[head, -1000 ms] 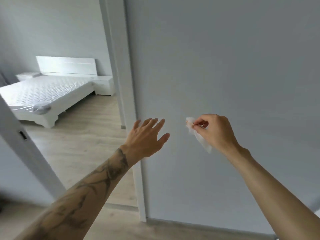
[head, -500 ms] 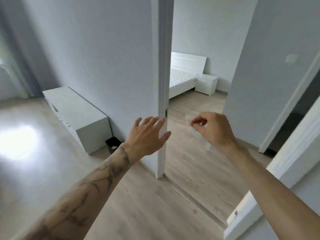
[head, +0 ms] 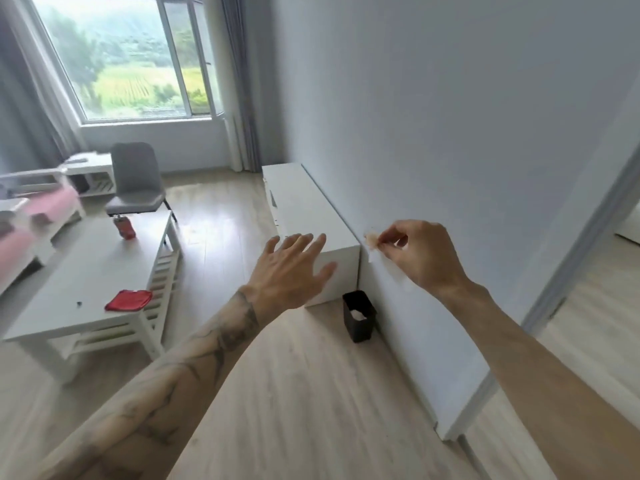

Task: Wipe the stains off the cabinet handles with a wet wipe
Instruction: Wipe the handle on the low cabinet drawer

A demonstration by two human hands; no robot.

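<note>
Wet wipe (head: 372, 242), small and pale with a faint tan stain, is pinched between the thumb and fingertips of the right hand (head: 420, 258), right of centre in the frame, in front of a plain grey wall (head: 450, 116). Left of it, the left hand (head: 289, 273) is held out empty, fingers spread wide, on a tattooed forearm (head: 194, 355). Just beyond the hands, a long low white cabinet (head: 308, 209) runs along the wall, with a small black bin (head: 358, 315) on the floor at its near end. At middle left stands a white coffee table (head: 86, 271) bearing a red cloth (head: 128, 300) and a red can (head: 124, 228). Farther back are a grey chair (head: 135, 183) and, at upper left, a window (head: 128, 57).
</note>
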